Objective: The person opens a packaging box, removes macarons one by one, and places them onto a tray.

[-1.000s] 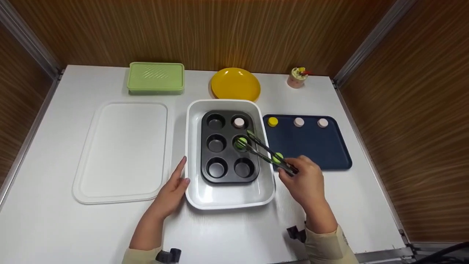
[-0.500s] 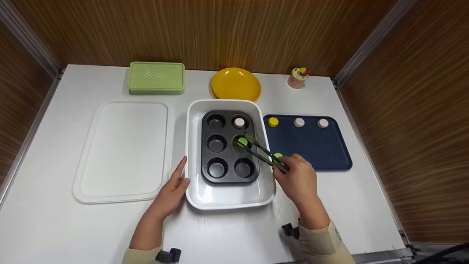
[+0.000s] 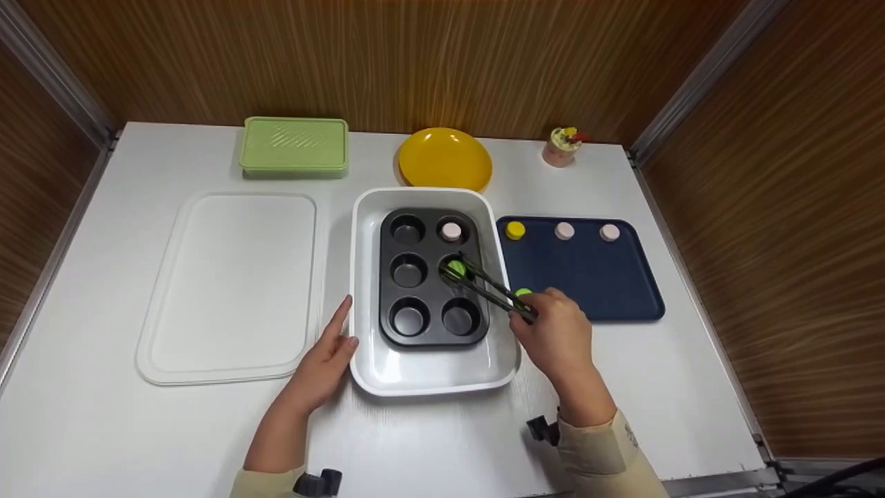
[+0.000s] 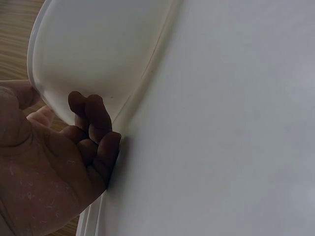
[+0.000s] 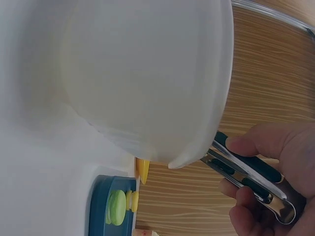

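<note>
In the head view my right hand [image 3: 556, 335] grips black tongs [image 3: 494, 290]. The tongs' tips are down in the middle right cup of a dark muffin tin [image 3: 432, 296], at either side of a green macaron [image 3: 457, 268]; whether they press on it I cannot tell. A pale pink macaron [image 3: 451, 232] sits in the far right cup. The tin stands inside a white tub [image 3: 422, 377]. My left hand [image 3: 321, 366] rests against the tub's left wall, index finger extended and thumb near the rim. The right wrist view shows the tongs' handles [image 5: 253, 172] between thumb and fingers.
Right of the tub lies a navy tray [image 3: 588, 270] bearing a yellow macaron [image 3: 515, 230], two pale ones [image 3: 564, 230] and a partly hidden green one [image 3: 524, 294]. A white lid [image 3: 242, 283] lies left. Behind are a green box [image 3: 295, 145], yellow plate [image 3: 446, 159] and dessert cup [image 3: 561, 149].
My right hand has shifted left and slightly forward with the tongs. The tips have drawn closer together around the green macaron in the cup. The left hand stays against the tub.
</note>
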Demonstrator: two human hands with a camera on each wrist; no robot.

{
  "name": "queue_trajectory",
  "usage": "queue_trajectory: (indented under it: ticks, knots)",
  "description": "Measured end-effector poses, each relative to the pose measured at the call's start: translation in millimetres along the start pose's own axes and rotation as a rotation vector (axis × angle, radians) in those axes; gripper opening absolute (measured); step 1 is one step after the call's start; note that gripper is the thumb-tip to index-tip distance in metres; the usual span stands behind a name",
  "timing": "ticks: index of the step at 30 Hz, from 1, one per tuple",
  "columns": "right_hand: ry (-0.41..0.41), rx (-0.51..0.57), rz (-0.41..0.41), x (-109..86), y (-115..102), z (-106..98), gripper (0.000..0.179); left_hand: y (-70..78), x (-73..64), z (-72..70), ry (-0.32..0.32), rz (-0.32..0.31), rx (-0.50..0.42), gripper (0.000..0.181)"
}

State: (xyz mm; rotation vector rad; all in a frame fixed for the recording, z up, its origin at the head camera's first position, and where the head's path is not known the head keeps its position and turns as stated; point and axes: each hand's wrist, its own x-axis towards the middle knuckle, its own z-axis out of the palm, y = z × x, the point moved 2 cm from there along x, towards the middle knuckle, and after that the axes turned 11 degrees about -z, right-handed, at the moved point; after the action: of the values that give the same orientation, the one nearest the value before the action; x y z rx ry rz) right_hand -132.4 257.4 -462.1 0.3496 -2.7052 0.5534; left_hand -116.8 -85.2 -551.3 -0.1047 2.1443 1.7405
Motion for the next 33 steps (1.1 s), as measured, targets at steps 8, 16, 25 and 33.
queue_trajectory:
  ticks: [8,16,25,33]
  knots:
    - [-0.014,0.006,-0.01,1.0,3.3,4.5,0.016,0.1,-0.4,0.0,0.007,-0.013,0.001,0.066]
    - [0.014,0.012,-0.02,-0.7,4.1,5.5,0.016,0.5,-0.8,-0.2,0.009,-0.019,0.004,0.066]
    - [0.046,0.025,-0.035,-3.1,3.0,2.7,0.018,0.5,-0.2,0.1,0.009,-0.025,0.011,0.066]
    - [0.079,0.043,-0.053,-6.4,3.0,-2.2,0.017,-0.8,1.3,-0.5,0.002,0.0,0.007,0.066]
